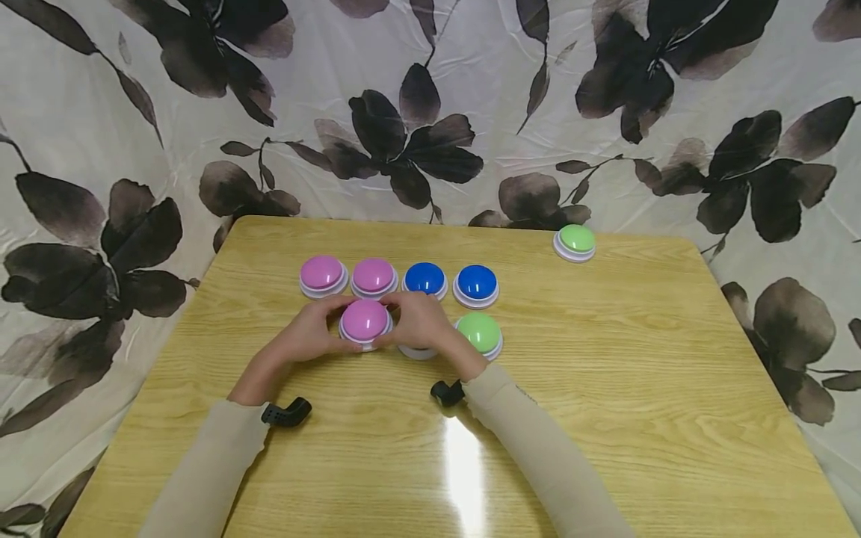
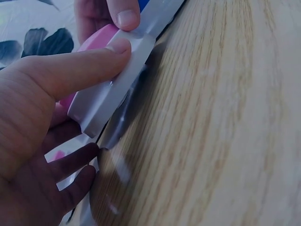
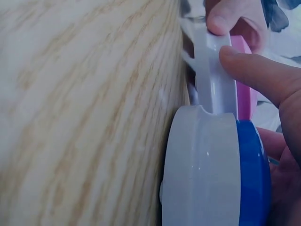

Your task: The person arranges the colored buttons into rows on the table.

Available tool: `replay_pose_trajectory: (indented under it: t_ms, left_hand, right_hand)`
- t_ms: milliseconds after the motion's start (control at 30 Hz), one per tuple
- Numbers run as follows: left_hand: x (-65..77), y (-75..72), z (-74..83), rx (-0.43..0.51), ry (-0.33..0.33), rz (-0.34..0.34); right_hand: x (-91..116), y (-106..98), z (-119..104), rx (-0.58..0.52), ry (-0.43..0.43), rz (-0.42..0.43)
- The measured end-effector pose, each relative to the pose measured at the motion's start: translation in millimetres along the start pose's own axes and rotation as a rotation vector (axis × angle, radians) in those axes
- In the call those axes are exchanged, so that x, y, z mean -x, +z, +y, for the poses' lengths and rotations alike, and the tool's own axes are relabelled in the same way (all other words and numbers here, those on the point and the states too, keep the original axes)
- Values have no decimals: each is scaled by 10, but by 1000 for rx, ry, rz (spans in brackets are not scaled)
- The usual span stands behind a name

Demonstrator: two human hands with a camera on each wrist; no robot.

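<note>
Both hands hold a round pink push button (image 1: 365, 320) with a white base, one from each side. My left hand (image 1: 312, 329) grips its left edge, the thumb on the base's near side in the left wrist view. On its right edge is my right hand (image 1: 420, 321), with thumb and fingers around the base. A dark gap shows under the base (image 2: 106, 101) in the left wrist view. Right beside it, a blue push button (image 3: 254, 174) stands on the table, mostly hidden by my right hand in the head view.
Behind the hands, two pink buttons (image 1: 321, 274) and two blue buttons (image 1: 477, 284) form a row. A green button (image 1: 480, 332) sits right of my right hand. Another green button (image 1: 576, 240) is at the back edge of the wooden table (image 1: 605, 388). Flowered cloth (image 1: 511, 97) hangs behind.
</note>
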State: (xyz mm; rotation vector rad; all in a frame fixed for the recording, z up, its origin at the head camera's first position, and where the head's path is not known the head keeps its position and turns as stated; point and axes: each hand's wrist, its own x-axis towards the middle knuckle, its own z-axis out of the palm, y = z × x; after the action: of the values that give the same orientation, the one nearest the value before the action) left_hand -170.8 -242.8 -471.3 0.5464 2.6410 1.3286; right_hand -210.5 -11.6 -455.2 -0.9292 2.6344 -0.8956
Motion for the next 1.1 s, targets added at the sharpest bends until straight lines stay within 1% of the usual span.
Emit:
replay_pose_trajectory:
  t_ms: [100, 233, 300, 333, 400, 467, 633, 700, 833, 1100]
  left_hand:
    - [6, 20, 18, -5, 0, -2]
    - [37, -8, 225, -2, 11, -4]
    - [46, -32, 330, -2, 5, -12]
    - [50, -42, 370, -1, 0, -17]
    - [48, -48, 393, -5, -11, -26]
    - [36, -34, 329, -5, -15, -27]
    - [-6, 17, 38, -22, -7, -25]
    - [-13, 17, -18, -34, -7, -32]
    - [-16, 7, -56, -39, -4, -41]
    - [1, 1, -45, -38, -7, -51]
  right_hand:
    - [3, 10, 8, 7, 7, -8]
    - [2, 7, 9, -3, 0, -10]
    - [-3, 2, 8, -5, -2, -8]
    - [-4, 1, 7, -4, -2, -9]
    - [-5, 1, 4, -1, 3, -10]
    - [-4, 4, 0, 10, 8, -11]
    - [-4, 22, -1, 33, 17, -5]
    - [-2, 26, -3, 32, 19, -4]
    - [8, 23, -9, 28, 21, -3]
    - [-3, 31, -6, 49, -6, -4]
